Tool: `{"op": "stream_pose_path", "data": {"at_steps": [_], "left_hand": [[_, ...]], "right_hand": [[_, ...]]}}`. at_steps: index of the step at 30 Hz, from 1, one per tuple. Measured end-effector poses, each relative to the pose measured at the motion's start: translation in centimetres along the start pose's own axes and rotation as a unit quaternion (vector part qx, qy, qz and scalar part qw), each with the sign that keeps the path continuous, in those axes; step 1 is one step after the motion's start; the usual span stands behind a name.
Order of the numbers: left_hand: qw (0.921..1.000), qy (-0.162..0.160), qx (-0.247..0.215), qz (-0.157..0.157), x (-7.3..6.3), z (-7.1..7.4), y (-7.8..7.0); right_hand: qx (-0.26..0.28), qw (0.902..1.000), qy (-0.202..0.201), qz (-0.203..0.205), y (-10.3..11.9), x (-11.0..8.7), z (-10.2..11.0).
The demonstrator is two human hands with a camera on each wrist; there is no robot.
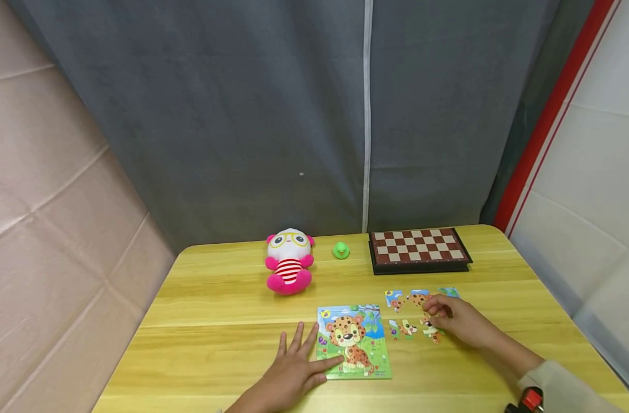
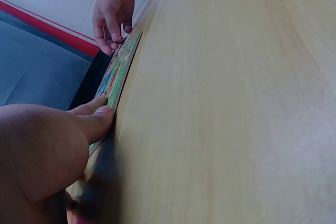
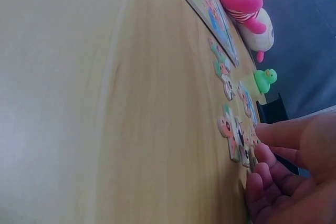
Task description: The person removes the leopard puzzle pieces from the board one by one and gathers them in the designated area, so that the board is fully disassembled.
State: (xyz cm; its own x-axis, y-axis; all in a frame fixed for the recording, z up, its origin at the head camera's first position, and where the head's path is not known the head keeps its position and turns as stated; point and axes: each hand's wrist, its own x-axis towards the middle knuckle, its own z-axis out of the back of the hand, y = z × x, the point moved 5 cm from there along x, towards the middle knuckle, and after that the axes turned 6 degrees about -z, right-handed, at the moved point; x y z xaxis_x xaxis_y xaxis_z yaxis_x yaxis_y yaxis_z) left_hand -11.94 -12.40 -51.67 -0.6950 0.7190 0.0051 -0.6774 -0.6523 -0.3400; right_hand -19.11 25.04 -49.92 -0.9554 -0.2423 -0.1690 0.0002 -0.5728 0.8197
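Observation:
My left hand (image 1: 289,376) lies with spread, straight fingers at the left edge of a puzzle board (image 1: 378,355) picturing a spotted leopard cub; its thumb and a finger rest on the board. To the right of the board, my right hand (image 1: 461,322) has curled fingers and pinches a puzzle piece (image 3: 255,139), partly hidden by the fingertips. Several loose puzzle pieces (image 1: 394,299) lie around that hand in two rough rows, some joined or touching. In the left wrist view, the right hand (image 2: 114,19) hovers low beyond the board's far end.
A pink and white plush toy (image 1: 289,261) with yellow glasses lies at the back of the wooden table (image 1: 216,321). Beside it sits a green toy duck (image 1: 341,250). A folded chessboard (image 1: 420,249) stands at the back right, before a grey curtain (image 1: 268,115).

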Motion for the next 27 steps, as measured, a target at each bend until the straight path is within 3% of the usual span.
{"op": "stream_pose_path", "data": {"at_steps": [14,27], "left_hand": [[0.9999,0.008,-0.003,0.009,0.0,-0.2,0.2],[1.0000,0.000,-0.007,0.000,0.0,0.0,0.0]], "right_hand": [[0.016,0.9993,0.026,0.023,1.6,0.5,-0.7],[-0.005,0.9981,0.041,0.046,2.9,1.3,-2.2]]}}
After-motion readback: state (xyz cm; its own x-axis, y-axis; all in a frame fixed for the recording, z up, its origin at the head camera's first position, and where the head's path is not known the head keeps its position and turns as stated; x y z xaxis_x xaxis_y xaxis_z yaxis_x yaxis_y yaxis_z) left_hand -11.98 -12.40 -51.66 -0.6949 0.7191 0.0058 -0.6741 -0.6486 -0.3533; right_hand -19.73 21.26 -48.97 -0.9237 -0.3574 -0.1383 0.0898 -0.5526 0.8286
